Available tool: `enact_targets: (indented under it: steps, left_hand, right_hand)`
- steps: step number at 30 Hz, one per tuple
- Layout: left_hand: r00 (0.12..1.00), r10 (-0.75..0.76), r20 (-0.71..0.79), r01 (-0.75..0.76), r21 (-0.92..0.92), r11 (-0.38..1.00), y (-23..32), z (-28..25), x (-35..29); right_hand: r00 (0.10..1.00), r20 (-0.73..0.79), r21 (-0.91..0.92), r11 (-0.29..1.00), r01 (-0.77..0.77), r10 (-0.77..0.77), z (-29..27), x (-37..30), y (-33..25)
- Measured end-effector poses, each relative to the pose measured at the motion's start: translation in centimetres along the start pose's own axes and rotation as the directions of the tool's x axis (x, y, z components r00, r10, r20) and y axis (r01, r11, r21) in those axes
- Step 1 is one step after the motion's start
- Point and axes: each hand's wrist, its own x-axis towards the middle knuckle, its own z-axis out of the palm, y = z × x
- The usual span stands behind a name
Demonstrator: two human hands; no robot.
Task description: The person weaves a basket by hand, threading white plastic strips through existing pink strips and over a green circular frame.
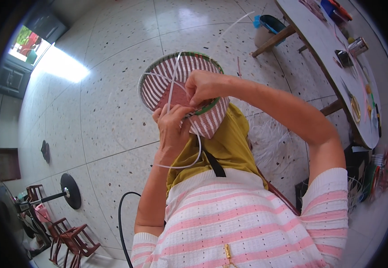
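Observation:
A round woven basket (150, 91) with reddish-brown and white stripes rests on my lap, its mouth tilted toward me. Green and white binding runs along its rim. My left hand (172, 127) is closed on the near rim, fingers curled over the edge. Just inside the mouth, my right hand (199, 88) is closed in a pinch close to the rim; whatever its fingertips hold is hidden. A long white plastic strip (175, 80) crosses the opening and runs down to my left fingers. More of the strip loops across the mouth and hangs below my left wrist.
On the right stands a white-topped table (337, 58) with scissors (354, 107), a can (358, 46) and small items. A bin (267, 33) is by its leg. Loose white strips (270, 140) lie on the floor beside me. Small brown chairs (75, 239) and a round black stand base (71, 191) are lower left.

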Motion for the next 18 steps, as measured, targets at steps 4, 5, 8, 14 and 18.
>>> enact_targets:
  steps: [4, 5, 8, 14, 18]
  left_hand:
    - [0.999, -0.009, 0.03, 0.009, -0.002, 1.0, -0.3, -0.2, 0.3]
    - [0.999, 0.026, 0.02, -0.025, -0.028, 0.999, -0.5, -0.3, 0.4]
    - [1.0, 0.005, 0.02, -0.005, 0.0, 1.0, -0.3, 0.0, 0.6]
    - [0.997, -0.047, -0.067, 0.056, 0.132, 0.99, 0.5, 1.1, 0.6]
    - [0.98, -0.012, -0.2, 0.04, 0.135, 0.99, 1.1, 1.7, 0.5]
  right_hand:
    - [0.999, 0.037, -0.025, 0.999, -0.021, 0.022, 0.3, 0.3, -0.1]
    - [0.999, 0.037, -0.024, 1.0, -0.02, 0.021, 0.4, 0.4, 0.0]
    - [1.0, 0.021, -0.119, 0.993, 0.008, -0.006, 0.6, 0.4, 0.2]
    - [0.999, -0.012, -0.019, 0.999, -0.034, 0.034, 0.6, 0.5, 1.0]
    - [1.0, -0.026, -0.033, 0.999, -0.011, 0.011, 0.7, 0.3, 0.3]
